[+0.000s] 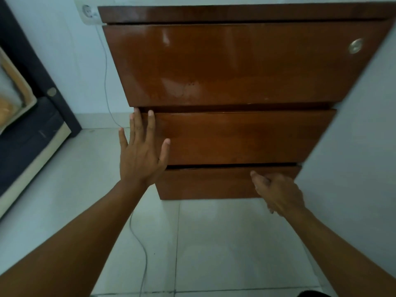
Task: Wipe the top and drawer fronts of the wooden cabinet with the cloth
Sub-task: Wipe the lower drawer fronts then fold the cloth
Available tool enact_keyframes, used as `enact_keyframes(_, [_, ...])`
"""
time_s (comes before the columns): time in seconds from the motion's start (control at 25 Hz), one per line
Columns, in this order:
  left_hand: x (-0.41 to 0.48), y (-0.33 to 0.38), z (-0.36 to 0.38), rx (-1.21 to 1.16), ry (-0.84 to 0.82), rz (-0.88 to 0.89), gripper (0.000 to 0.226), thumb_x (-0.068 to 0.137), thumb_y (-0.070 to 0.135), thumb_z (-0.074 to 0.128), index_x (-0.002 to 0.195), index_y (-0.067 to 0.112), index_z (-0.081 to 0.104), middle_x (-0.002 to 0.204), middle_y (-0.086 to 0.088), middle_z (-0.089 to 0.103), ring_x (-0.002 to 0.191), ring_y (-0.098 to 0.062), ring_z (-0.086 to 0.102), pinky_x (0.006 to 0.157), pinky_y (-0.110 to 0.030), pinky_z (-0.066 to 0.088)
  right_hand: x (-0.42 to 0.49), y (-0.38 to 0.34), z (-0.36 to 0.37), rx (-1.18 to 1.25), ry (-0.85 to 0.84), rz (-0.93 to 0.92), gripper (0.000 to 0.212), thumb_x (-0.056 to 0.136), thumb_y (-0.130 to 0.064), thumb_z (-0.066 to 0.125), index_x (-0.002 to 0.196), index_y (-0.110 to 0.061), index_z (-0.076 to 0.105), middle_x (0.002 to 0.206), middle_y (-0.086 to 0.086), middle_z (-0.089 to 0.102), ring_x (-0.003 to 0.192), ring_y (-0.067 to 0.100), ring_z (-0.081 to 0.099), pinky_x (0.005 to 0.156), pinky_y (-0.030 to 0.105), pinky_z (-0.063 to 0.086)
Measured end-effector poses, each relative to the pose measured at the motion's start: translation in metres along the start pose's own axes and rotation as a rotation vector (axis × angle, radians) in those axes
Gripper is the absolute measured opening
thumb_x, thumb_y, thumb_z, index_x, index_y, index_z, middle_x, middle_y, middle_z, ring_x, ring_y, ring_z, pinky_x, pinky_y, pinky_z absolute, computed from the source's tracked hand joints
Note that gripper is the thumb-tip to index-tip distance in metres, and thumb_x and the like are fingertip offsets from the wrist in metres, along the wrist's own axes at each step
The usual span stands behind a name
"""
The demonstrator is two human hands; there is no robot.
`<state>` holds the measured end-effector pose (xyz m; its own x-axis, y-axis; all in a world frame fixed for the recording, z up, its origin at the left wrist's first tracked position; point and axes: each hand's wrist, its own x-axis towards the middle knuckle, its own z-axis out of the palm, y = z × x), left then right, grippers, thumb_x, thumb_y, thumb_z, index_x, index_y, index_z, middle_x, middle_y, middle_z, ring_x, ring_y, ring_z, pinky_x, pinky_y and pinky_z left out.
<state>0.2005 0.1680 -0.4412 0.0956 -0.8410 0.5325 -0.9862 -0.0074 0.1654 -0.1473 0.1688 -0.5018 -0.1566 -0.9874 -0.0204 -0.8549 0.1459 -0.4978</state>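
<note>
Drawer fronts seem in hand: left hand (140, 155) flat, released on the middle drawer (246, 136) of the wooden cabinet (235, 61), right hand (278, 194) curled at its bottom drawer (203, 183), grasp untellable; cloth needed next.

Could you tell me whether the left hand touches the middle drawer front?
Cannot tell. The head view shows the left hand spread over the middle drawer front, its palm side hidden.

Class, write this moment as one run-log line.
left hand: flat against middle drawer | right hand: curled, at bottom drawer | cloth: not visible
</note>
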Motion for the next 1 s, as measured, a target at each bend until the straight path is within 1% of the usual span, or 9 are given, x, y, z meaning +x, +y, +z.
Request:
enact_keyframes(0.04, [-0.004, -0.003, -0.002, -0.015, -0.001, -0.001, 0.075, 0.102, 0.056, 0.029, 0.163, 0.021, 0.001, 0.171, -0.012, -0.005, 0.158, -0.031, 0.004, 0.124, -0.058, 0.006, -0.004, -0.012, 0.002, -0.051, -0.032, -0.049, 0.059, 0.086, -0.077, 0.044, 0.082, -0.025, 0.071, 0.085, 0.004, 0.073, 0.074, 0.029, 0.072, 0.076, 0.04, 0.06])
enact_keyframes(0.12, [-0.026, -0.007, 0.003, -0.07, -0.019, -0.048, 0.07, 0.102, 0.053, 0.032, 0.162, 0.021, 0.015, 0.17, -0.012, 0.01, 0.156, -0.031, 0.017, 0.121, -0.058, 0.016, -0.01, -0.032, 0.01, -0.172, -0.085, -0.154, 0.052, 0.091, -0.071, 0.049, 0.125, -0.033, 0.064, 0.134, 0.005, 0.059, 0.107, 0.037, 0.068, 0.093, 0.045, 0.055])
enact_keyframes(0.16, [-0.04, -0.011, 0.01, -0.092, -0.071, -0.088, 0.066, 0.101, 0.055, 0.03, 0.157, 0.02, 0.027, 0.166, -0.013, 0.023, 0.152, -0.032, 0.027, 0.119, -0.059, 0.024, -0.009, -0.039, 0.014, -0.23, -0.138, -0.189, 0.062, 0.094, -0.069, 0.047, 0.144, -0.034, 0.049, 0.152, 0.004, 0.045, 0.12, 0.039, 0.062, 0.099, 0.047, 0.052])
enact_keyframes(0.24, [-0.065, -0.016, 0.029, -0.086, -0.3, -0.146, 0.068, 0.098, 0.062, 0.022, 0.149, 0.02, 0.04, 0.157, -0.011, 0.04, 0.145, -0.032, 0.037, 0.112, -0.057, 0.034, -0.005, -0.047, 0.024, -0.306, -0.232, -0.22, 0.076, 0.097, -0.07, 0.041, 0.16, -0.033, 0.024, 0.169, 0.002, 0.022, 0.134, 0.041, 0.053, 0.105, 0.048, 0.046])
enact_keyframes(0.36, [-0.07, -0.025, 0.059, -0.058, -0.561, -0.183, 0.074, 0.097, 0.069, 0.018, 0.158, 0.028, 0.027, 0.166, -0.005, 0.028, 0.152, -0.029, 0.024, 0.117, -0.06, 0.027, 0.005, -0.048, 0.033, -0.341, -0.277, -0.197, 0.081, 0.098, -0.071, 0.037, 0.163, -0.03, 0.015, 0.172, 0.003, 0.012, 0.138, 0.042, 0.049, 0.107, 0.048, 0.044])
enact_keyframes(0.52, [-0.059, -0.023, 0.072, 0.016, -0.679, -0.158, 0.079, 0.094, 0.073, 0.008, 0.162, 0.032, 0.007, 0.172, 0.002, 0.004, 0.157, -0.032, 0.009, 0.121, -0.066, 0.012, 0.012, -0.049, 0.034, -0.382, -0.292, -0.17, 0.081, 0.099, -0.07, 0.036, 0.164, -0.029, 0.012, 0.172, 0.005, 0.011, 0.14, 0.042, 0.047, 0.108, 0.047, 0.044])
enact_keyframes(0.72, [-0.056, -0.018, 0.071, 0.096, -0.605, -0.14, 0.077, 0.093, 0.076, 0.008, 0.157, 0.035, 0.02, 0.164, 0.001, 0.027, 0.151, -0.029, 0.029, 0.116, -0.074, 0.003, 0.021, -0.047, 0.028, -0.432, -0.33, -0.189, 0.077, 0.098, -0.072, 0.032, 0.162, -0.031, 0.019, 0.162, 0.007, 0.021, 0.131, 0.042, 0.053, 0.102, 0.047, 0.049])
enact_keyframes(0.84, [-0.05, -0.02, 0.064, 0.137, -0.627, -0.116, 0.075, 0.093, 0.076, 0.008, 0.154, 0.037, 0.029, 0.16, 0.002, 0.033, 0.148, -0.029, 0.032, 0.115, -0.075, 0.0, 0.026, -0.049, 0.022, -0.468, -0.343, -0.211, 0.077, 0.098, -0.072, 0.03, 0.161, -0.03, 0.022, 0.154, 0.006, 0.028, 0.129, 0.038, 0.053, 0.102, 0.046, 0.05])
enact_keyframes(1.0, [-0.045, -0.022, 0.058, 0.154, -0.627, -0.076, 0.072, 0.093, 0.077, 0.009, 0.146, 0.038, 0.039, 0.155, -0.001, 0.039, 0.143, -0.03, 0.037, 0.115, -0.076, 0.004, 0.027, -0.049, 0.017, -0.469, -0.364, -0.22, 0.076, 0.098, -0.073, 0.028, 0.161, -0.031, 0.022, 0.15, 0.005, 0.031, 0.131, 0.04, 0.051, 0.103, 0.047, 0.047])
